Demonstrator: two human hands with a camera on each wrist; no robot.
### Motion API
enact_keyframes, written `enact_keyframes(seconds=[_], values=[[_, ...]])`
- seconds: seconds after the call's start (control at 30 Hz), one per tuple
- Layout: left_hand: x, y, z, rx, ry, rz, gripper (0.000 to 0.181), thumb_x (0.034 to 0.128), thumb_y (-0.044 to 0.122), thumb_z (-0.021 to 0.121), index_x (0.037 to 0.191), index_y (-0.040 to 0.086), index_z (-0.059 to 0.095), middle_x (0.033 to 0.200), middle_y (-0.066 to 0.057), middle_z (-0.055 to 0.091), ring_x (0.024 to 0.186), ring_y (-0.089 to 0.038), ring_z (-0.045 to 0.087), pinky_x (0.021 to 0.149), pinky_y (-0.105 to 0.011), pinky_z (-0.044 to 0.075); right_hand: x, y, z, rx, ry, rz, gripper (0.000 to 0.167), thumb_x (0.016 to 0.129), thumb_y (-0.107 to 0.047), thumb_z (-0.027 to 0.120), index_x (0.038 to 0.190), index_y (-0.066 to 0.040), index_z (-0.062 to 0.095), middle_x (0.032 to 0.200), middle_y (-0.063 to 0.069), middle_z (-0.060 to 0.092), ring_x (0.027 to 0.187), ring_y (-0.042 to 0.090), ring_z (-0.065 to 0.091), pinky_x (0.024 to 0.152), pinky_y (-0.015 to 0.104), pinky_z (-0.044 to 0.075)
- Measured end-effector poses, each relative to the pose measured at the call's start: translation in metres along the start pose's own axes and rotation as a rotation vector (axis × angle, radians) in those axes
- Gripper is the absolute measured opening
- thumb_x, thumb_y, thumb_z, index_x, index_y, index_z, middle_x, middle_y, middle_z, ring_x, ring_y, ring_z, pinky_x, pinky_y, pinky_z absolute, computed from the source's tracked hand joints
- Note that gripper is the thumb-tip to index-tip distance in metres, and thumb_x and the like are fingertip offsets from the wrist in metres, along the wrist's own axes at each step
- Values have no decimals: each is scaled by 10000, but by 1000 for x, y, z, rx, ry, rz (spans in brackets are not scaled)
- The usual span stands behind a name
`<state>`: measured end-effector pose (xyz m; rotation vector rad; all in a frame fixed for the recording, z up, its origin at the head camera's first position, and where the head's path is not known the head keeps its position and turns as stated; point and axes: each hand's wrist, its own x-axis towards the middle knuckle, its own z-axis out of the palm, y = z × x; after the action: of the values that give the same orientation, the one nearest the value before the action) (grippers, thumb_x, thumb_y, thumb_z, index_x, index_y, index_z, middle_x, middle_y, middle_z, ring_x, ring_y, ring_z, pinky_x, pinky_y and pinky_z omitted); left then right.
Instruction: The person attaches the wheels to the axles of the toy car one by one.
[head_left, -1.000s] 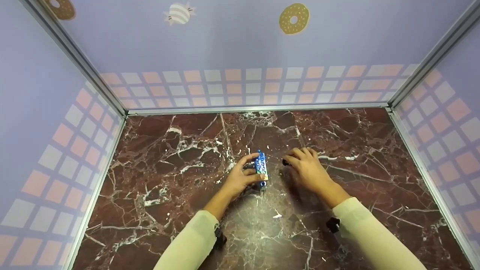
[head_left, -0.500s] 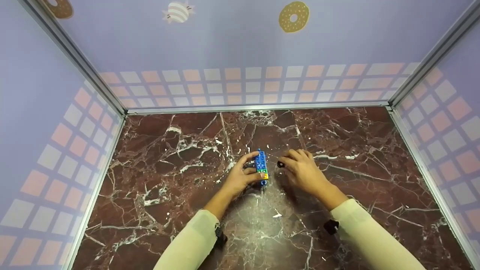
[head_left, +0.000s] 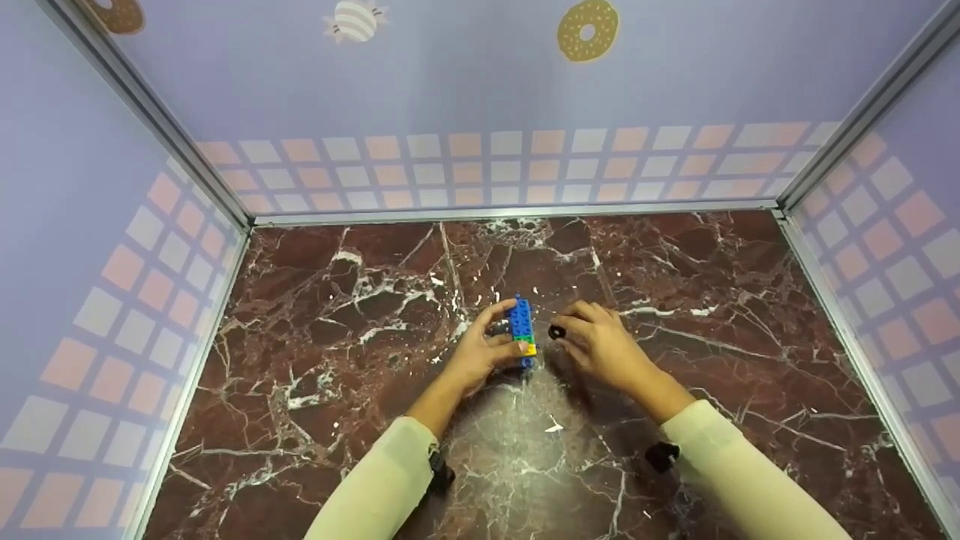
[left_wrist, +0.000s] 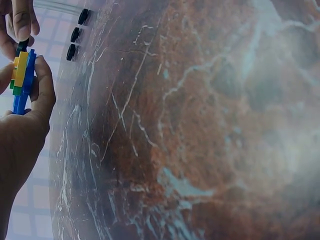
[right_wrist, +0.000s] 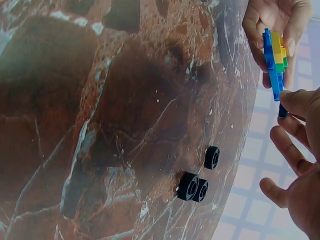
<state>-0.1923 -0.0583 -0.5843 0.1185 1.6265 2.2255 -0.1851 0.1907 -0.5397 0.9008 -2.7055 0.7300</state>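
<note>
Two pale sleeves [head_left: 379, 480] enter from the bottom of the head view, running up to the person's hands near the middle of the frame. The left hand [head_left: 477, 355] pinches a toy block assembly [head_left: 520, 318] between thumb and fingers. The assembly is a slim, glossy blue base with rows of studs on top; a green brick [right_wrist: 279, 66] and a yellow brick [head_left: 532, 350] sit on it toward its lower end, the thumb partly covering them.

It lies at the centre of the frame, its long axis nearly vertical, the top end leaning slightly left. A small knob points to the top of the frame, a rounded blue end toward the bottom. Its studs face the camera.

Just right of it, and apart from it in this view, the right hand [head_left: 609, 346] pinches a black wheel [head_left: 556, 332] between thumb and forefinger. Three more black wheels [right_wrist: 212, 157] stand on the veined, dark red table [head_left: 360, 420], lower right in the right wrist view. At the top, a lilac back panel [head_left: 480, 82] carries pink and white squares.
</note>
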Motion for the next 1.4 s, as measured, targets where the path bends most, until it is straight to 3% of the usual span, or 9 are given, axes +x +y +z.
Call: enact_keyframes(seconds=[0.17,0.6,0.83,1.03,1.4], values=[[-1,4,2,-30,16,4,843,923,-156,731,1666,80,411,1621,-250,363,1015,-196,750,897,-350,703,0,-1,0,47,6,-22,281,976,-95,841,1249,-47,796,1165,116,724,1059,337,713,940,566,620],[2,17,5,-62,12,7,807,974,-127,691,1684,93,375,1629,-231,359,1053,-259,742,965,-532,695,8,-11,-9,110,8,-64,303,982,-53,831,1279,-23,779,1192,130,706,1012,276,767,884,443,688],[1,16,5,-70,15,-6,844,981,-112,702,1705,105,327,1655,-241,338,1085,-271,729,868,-417,717,6,-13,-9,130,9,-78,308,991,-64,823,1292,-17,773,1192,135,716,962,266,759,829,418,686],[0,17,5,-73,12,-7,854,986,-94,713,1717,104,316,1668,-240,333,1100,-285,731,861,-399,717,4,-15,-10,160,34,-115,301,985,-29,819,1278,15,769,1164,141,715,971,268,771,835,427,693],[-3,19,7,-108,-24,-15,811,1018,-92,665,1720,104,309,1433,-186,531,1071,-237,725,858,-350,700,2,-17,-10,186,17,-94,314,981,-34,826,1286,13,769,1189,142,714,1018,290,774,852,445,692]])
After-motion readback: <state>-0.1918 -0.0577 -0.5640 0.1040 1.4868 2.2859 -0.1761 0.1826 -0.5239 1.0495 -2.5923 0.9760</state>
